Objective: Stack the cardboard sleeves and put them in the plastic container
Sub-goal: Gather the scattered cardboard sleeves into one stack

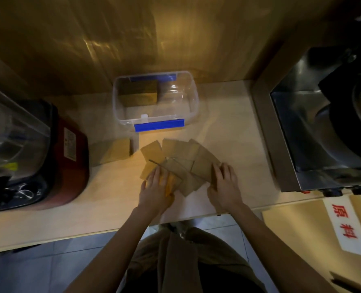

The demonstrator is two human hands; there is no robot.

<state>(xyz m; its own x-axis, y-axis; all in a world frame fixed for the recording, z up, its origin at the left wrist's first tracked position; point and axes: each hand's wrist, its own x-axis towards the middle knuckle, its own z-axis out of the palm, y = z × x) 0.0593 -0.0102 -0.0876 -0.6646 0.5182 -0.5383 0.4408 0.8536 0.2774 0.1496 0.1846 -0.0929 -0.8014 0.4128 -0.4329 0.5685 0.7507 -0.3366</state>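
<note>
A person's two hands bracket a loose scatter of cardboard sleeves (179, 161) on a pale desk (228, 127), just in front of the clear plastic container (193, 98) with its blue latch. The left hand (155, 188) lies flat on the pile's left edge, fingers (154, 176) extended and close together, gripping nothing. The right hand (225, 185) rests on the pile's right edge, fingers likewise laid out flat over the cardboard, with no sleeve pinched between them. A squared stack of sleeves (114, 153) sits left of the container's front corner, and another stack (138, 92) already stands inside the container against its left wall.

The sleeves look thin, light and flat, stiff enough to slide yet prone to fanning out or slipping over one another. Judging by the pose, the hands are set to sweep the scatter together; pressing inward from opposite edges, then pinching the squared pile by its short sides, seems the surest hold. A red appliance (67, 163) stands far left of the container.
</note>
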